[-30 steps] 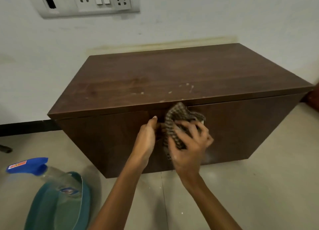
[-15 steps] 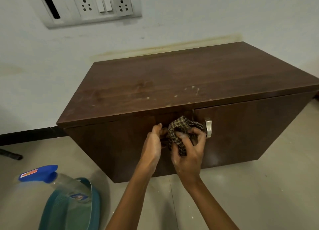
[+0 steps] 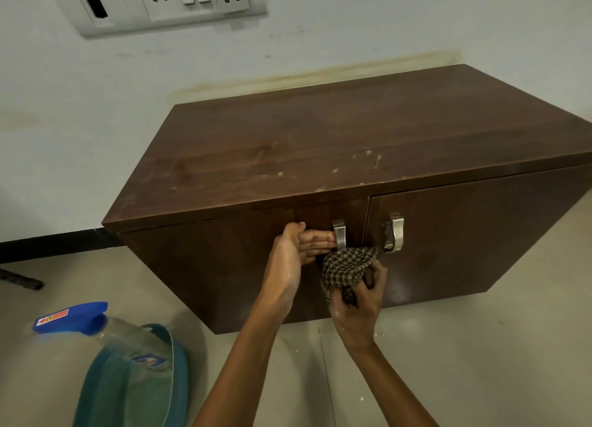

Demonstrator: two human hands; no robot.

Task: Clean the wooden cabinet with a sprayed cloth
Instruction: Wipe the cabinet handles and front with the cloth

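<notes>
The dark wooden cabinet stands against the white wall, with pale specks on its top near the front edge. Its two front doors carry silver handles, the left handle and the right handle. My right hand is closed around a bunched brown checked cloth, pressed to the door front just below and between the handles. My left hand lies flat on the left door, fingers stretched out, fingertips touching the left handle.
A clear spray bottle with a blue head lies on a teal-rimmed green thing on the floor at lower left. A black object lies by the left skirting. A socket panel is on the wall above.
My right hand has carried the cloth down from the top of the door fronts to below the handles, uncovering both. My left hand's fingers have stretched out to the left handle.
</notes>
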